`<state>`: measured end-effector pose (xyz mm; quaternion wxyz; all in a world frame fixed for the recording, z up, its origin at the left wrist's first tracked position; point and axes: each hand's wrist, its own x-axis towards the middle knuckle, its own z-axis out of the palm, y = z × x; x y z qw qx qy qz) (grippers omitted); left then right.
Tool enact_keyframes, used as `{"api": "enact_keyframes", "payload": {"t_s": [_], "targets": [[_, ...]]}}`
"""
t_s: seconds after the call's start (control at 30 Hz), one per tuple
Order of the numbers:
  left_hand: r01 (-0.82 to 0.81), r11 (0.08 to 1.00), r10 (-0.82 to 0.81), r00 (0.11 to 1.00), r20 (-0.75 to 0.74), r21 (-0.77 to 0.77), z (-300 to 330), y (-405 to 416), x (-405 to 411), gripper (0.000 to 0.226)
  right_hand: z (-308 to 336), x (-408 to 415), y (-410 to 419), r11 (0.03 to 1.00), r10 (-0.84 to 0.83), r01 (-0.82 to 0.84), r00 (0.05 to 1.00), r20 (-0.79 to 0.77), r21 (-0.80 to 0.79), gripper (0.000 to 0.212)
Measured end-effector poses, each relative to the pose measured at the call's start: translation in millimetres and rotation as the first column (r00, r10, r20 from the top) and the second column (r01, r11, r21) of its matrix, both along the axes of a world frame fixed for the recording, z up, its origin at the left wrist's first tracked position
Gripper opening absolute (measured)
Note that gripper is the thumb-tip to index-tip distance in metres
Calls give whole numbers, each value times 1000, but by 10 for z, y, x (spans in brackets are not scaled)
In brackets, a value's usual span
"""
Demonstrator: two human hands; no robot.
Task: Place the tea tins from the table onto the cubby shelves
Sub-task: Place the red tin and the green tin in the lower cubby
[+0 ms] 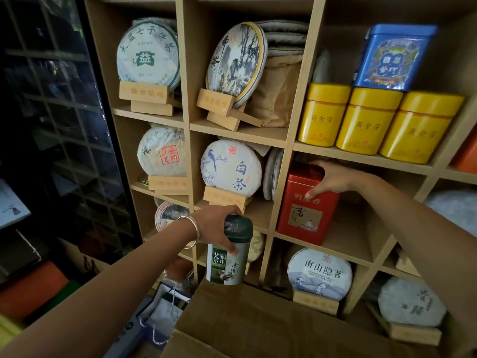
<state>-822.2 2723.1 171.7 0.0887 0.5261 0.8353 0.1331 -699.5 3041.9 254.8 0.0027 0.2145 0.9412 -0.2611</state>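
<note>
My left hand point(215, 226) grips a green and white tea tin point(228, 257) by its dark green lid, holding it upright in the air in front of the wooden cubby shelf point(280, 161). My right hand point(327, 180) is around the top right corner of a red square tea tin point(305, 210), which stands at the left side of a middle cubby. In the cubby above stand three yellow round tins point(367, 120) with a blue square tin point(393, 58) on top of them.
The other cubbies hold round wrapped tea cakes on wooden stands point(231, 169). An open cardboard box point(258, 324) lies below my hands. A dark glass-fronted cabinet point(51, 125) stands at the left. The red tin's cubby has bare floor to the tin's right.
</note>
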Motion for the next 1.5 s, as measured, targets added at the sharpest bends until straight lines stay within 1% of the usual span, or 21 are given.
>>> {"api": "enact_keyframes", "payload": {"t_s": [0.1,0.17,0.27,0.33,0.4,0.47,0.5,0.6,0.67,0.77,0.87,0.93,1.03,1.07,1.17,1.2,1.27,1.33,1.4,1.47,1.5], "targets": [[17,1000,-17,1000,-5,-2,22,64,44,85,3,34,-28,999,-37,37,999,-33,16,134],[32,999,-32,999,-2,7,51,116,82,84,3,108,-70,998,-44,48,995,-87,42,134],[80,997,-80,997,4,13,119,224,165,81,-9,327,-158,979,-18,58,979,-202,197,116],[118,993,-118,993,13,9,168,331,244,79,-57,573,-233,950,-16,104,958,-287,294,106],[162,987,-162,987,8,10,216,464,343,77,-176,912,-351,941,-31,162,914,-404,296,99],[211,977,-212,977,10,17,273,611,466,79,-365,1292,-519,957,-41,177,868,-495,230,94],[239,971,-239,971,16,20,302,690,537,79,-489,1483,-612,971,-52,160,866,-498,176,93],[325,945,-326,945,41,29,380,947,789,78,-897,1946,-904,997,-66,77,940,-336,22,93],[377,925,-379,925,37,46,436,1113,971,78,-1125,2108,-1035,990,-108,75,951,-291,-123,94],[442,893,-447,893,57,84,526,1302,1240,76,-1257,2180,-1113,943,-228,116,907,-353,-312,95],[489,866,-496,865,69,102,593,1415,1468,76,-1253,2175,-1123,896,-334,137,837,-435,-423,90],[497,859,-506,860,62,120,633,1453,1564,78,-1211,2183,-1095,875,-382,146,795,-472,-462,81],[478,854,-495,868,38,203,654,1485,1595,89,-1071,2202,-1043,893,-378,159,773,-510,-421,80],[453,852,-485,872,69,262,651,1477,1581,94,-1022,2203,-1017,896,-381,164,762,-523,-413,81],[264,834,-430,861,271,485,538,1378,1488,105,-888,2187,-907,887,-415,179,716,-562,-426,82],[190,835,-394,861,320,516,448,1330,1443,108,-842,2176,-873,888,-421,191,706,-570,-419,81],[70,871,-294,868,401,487,196,1228,1365,113,-776,2147,-802,886,-430,200,690,-582,-417,78],[13,899,-216,883,416,438,-89,1161,1326,103,-755,2101,-736,883,-438,203,684,-583,-424,75],[36,902,-225,890,398,430,-297,1166,1379,86,-771,2036,-687,881,-437,198,687,-581,-430,76],[41,880,-260,876,408,473,-390,1245,1504,67,-819,1955,-669,887,-435,220,688,-580,-405,77],[9,861,-256,872,418,509,-411,1300,1563,58,-851,1910,-665,891,-436,236,684,-585,-388,76]]}}
